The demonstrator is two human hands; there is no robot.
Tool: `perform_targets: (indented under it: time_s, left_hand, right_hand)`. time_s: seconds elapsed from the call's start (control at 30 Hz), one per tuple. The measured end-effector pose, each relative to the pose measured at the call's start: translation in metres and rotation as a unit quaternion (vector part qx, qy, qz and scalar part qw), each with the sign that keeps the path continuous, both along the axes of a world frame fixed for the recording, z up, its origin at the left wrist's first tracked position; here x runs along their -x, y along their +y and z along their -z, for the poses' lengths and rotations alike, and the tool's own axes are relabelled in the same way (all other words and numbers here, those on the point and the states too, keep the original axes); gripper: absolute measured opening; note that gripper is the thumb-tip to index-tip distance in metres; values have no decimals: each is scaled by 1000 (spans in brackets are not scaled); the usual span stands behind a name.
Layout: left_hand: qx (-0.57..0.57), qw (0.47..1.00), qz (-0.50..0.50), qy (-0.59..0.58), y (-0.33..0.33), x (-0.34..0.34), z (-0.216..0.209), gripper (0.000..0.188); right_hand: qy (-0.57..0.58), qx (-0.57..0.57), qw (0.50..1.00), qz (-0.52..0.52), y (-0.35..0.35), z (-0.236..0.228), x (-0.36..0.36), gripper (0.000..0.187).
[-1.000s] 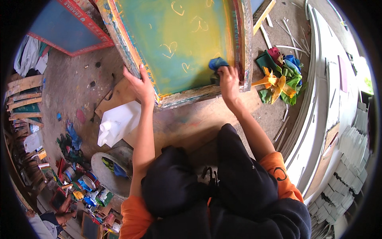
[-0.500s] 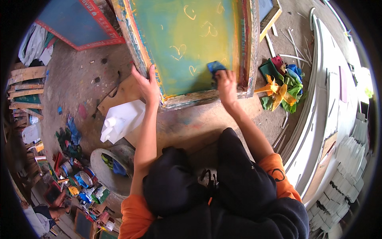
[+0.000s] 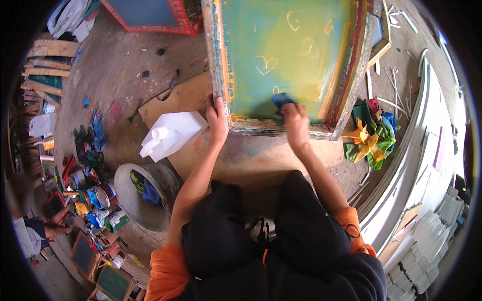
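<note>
A paint-stained wooden screen-printing frame (image 3: 256, 127) stands before me, its yellow-green mesh (image 3: 286, 65) marked with pale heart outlines. My left hand (image 3: 217, 120) is closed round the frame's lower left edge. With closed fingers, my right hand (image 3: 297, 124) presses a dark blue rag (image 3: 282, 101) against the lower part of the mesh. Below the frame lies a stained board (image 3: 261, 155). Close to my left forearm is a white plastic jug (image 3: 175, 134) with its neck toward me.
A grey bucket (image 3: 123, 193) with rags inside lies left of my knee. Paint cans (image 3: 102, 195) clutter the lower left, where another person's arm (image 3: 56, 228) shows. Colourful cloths (image 3: 374, 133) lie at right, beside long white strips (image 3: 401, 145). A red-edged screen (image 3: 145, 15) is at the back.
My view has shifted, so the frame and jug appear farther right. The rag has moved left across the lower mesh with my right hand. My left hand keeps its hold on the frame.
</note>
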State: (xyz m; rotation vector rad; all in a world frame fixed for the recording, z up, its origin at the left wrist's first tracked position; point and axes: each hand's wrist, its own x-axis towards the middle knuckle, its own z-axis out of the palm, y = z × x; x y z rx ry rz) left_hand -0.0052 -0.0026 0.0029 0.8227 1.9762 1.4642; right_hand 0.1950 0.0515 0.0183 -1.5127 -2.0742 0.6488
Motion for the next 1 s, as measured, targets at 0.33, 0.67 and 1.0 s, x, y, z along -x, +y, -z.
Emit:
perform_targets:
  time_s: [0.33,0.67,1.0]
  left_hand:
    - [-19,969,88,231,-43,-24,-71,59]
    - [-122,912,370,130,-18,-87,-223,38]
    - [-155,845,485,162,32,-270,-262,27]
  right_hand:
    - [157,205,946,-198,17,-29,39,19]
    - [393,198,888,-132,-17,-223,-63,17]
    - [244,4,970,13,-53,-242,-278,17]
